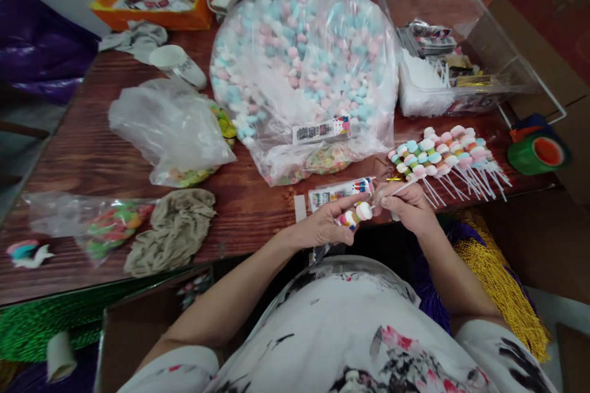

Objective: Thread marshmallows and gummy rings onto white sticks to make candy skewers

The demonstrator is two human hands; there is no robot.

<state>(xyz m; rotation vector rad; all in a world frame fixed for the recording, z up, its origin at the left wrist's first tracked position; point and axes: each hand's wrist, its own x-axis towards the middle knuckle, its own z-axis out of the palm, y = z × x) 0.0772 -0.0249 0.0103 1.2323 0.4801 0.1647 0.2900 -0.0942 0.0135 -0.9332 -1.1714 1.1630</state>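
Observation:
My left hand [329, 221] is closed around a marshmallow skewer [357, 215] at the table's front edge. The skewer is a short row of white, pink and yellow pieces, and part of it is hidden by my fingers. Close beside it, my right hand [405, 202] pinches a thin white stick [405, 188] that slants up to the right. Whether this stick runs into the marshmallows I cannot tell. A printed clear wrapper [341, 191] lies just behind my left hand. Finished-looking marshmallow skewers [442, 153] lie in a pile to the right, sticks toward me.
Behind my hands lies a big bag of marshmallows [304, 55]. At the back right stands a clear plastic bin [461, 98] with wrappers and sticks. Green tape [530, 156] sits at the right edge. Leftward are candy bags [152, 123], a rag [175, 227] and a cup [177, 64].

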